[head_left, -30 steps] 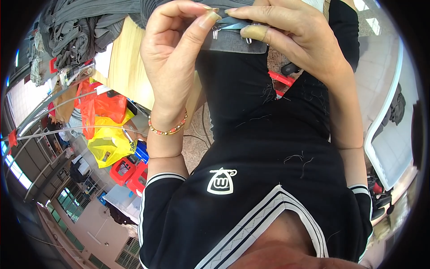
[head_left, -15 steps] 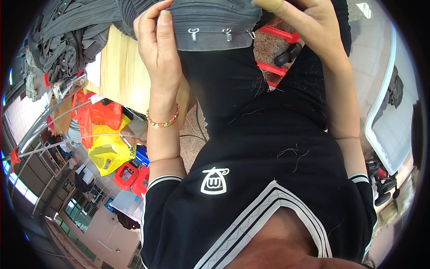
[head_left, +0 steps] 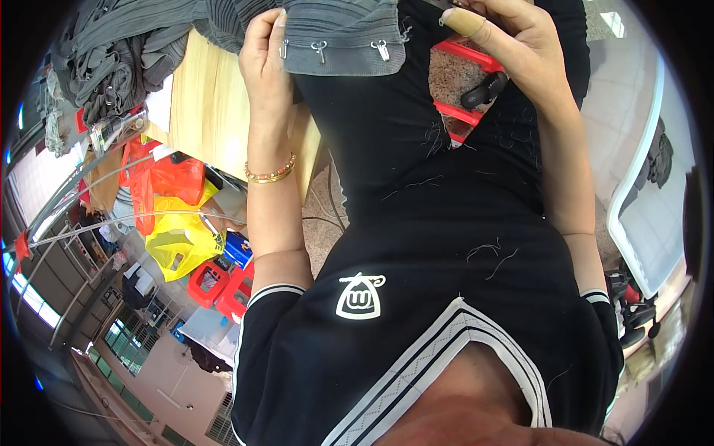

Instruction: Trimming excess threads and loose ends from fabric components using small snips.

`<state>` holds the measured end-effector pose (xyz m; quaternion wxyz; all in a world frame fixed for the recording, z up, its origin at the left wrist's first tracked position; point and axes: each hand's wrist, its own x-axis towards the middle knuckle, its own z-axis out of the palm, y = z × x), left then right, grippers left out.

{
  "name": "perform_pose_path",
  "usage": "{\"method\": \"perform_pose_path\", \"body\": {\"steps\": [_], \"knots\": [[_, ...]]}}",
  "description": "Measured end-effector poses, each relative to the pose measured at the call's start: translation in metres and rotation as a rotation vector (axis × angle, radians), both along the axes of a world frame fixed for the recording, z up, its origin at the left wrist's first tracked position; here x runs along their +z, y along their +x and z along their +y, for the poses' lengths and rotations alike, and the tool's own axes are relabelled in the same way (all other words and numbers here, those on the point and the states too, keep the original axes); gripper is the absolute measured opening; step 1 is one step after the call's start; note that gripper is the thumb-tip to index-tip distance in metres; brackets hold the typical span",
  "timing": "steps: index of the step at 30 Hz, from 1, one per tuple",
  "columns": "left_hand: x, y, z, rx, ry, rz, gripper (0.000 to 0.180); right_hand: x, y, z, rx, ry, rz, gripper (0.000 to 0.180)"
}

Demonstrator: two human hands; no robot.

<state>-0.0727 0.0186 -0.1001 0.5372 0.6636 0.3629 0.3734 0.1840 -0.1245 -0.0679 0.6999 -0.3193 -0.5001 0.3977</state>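
Observation:
At the top of the view lies a dark grey pleated garment [head_left: 342,26] with a plain edge band. Several small silvery metal hooks [head_left: 318,52] are fixed along the band. My left hand [head_left: 268,70] is closed on the garment's left side, thumb on top. Right of the cloth and apart from it is my right hand [head_left: 513,44], its thumb wearing a tan cover [head_left: 462,22]. Its fingers curl near the thumb; a tiny light thing shows at the thumb tip, too small to name. Part of this hand is cut off by the upper edge.
More grey garments [head_left: 119,59] heap on a wooden table [head_left: 212,111] at the left. Below it are red and yellow plastic bags [head_left: 182,238] and red stools [head_left: 207,282]. A white bin [head_left: 632,215] stands at the right. Between my legs show red bars and a black object [head_left: 483,91].
The garment's hooked edge has shifted left and slightly up, and another hook shows beside my left thumb. My right hand has come away from the cloth and moved a little right.

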Motion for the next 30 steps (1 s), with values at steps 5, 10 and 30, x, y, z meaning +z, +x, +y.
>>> {"method": "perform_pose_path", "body": {"steps": [5,10,30], "knots": [[0.019,0.01,-0.011,0.104,0.177,-0.081,0.015,-0.024,0.002,0.004,0.078,0.278,0.204,0.031],[0.05,0.014,-0.032,0.245,0.557,0.008,0.014,0.016,0.005,-0.022,-0.143,-0.415,-0.349,0.028],[0.105,0.049,-0.076,-0.229,1.2,0.767,0.034,-0.047,-0.004,0.002,0.08,0.334,0.033,0.034]]}}
